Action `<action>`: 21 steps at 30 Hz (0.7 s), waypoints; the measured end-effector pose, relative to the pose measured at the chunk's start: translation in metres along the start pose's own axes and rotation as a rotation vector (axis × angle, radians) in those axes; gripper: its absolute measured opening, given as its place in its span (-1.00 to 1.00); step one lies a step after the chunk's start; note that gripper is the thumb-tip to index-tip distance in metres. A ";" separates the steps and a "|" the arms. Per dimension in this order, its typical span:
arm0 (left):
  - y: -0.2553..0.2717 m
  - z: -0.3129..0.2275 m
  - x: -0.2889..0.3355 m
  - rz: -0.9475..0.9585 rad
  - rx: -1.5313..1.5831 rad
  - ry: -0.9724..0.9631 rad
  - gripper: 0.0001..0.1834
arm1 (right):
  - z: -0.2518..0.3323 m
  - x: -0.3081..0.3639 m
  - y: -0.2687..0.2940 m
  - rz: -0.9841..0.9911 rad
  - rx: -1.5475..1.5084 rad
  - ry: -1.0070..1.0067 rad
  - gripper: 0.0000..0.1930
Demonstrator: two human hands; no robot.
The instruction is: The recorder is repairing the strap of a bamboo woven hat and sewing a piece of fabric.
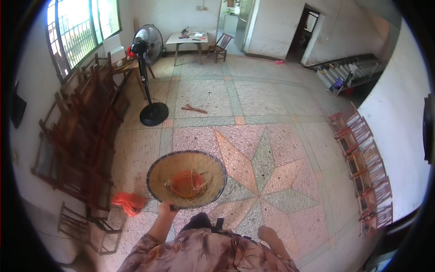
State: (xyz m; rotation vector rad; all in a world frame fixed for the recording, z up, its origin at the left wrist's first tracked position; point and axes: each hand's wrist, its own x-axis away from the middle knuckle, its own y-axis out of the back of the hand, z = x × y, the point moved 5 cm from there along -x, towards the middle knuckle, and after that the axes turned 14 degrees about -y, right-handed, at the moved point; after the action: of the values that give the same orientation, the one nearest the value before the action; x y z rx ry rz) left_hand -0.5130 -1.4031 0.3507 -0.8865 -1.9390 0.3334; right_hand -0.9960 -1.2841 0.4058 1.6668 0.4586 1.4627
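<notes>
A wide, round woven bamboo hat (158,174) with a dark rim is held in front of me, its hollow side up. Inside it sits a red, bowl-like piece (186,183) with pale cords over it. My left hand (167,207) is closed on the near rim of the hat, with the thumb side showing. My right hand (267,234) hangs low at my right side, apart from the hat. Its fingers look curled in, and nothing shows in them. Just left of the hat, a crumpled red plastic bag (130,204) lies on the floor.
Wooden chairs are stacked along the left wall (84,131), and a row of small chairs (360,170) lines the right wall. A standing fan (153,113) stands ahead left. Reddish strips (195,109) lie on the patterned floor. Farther back are a table (186,38), a chair (221,47) and doorways.
</notes>
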 end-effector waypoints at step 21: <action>-0.417 0.040 -0.362 -0.075 0.240 -0.017 -0.36 | 0.093 -0.423 0.312 0.074 -0.211 -0.037 -0.74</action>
State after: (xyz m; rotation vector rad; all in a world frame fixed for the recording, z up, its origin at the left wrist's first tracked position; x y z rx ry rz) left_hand -0.6269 -1.9447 0.3273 -0.6553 -1.8954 0.5185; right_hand -1.0926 -1.8086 0.3894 1.5534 0.2156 1.4770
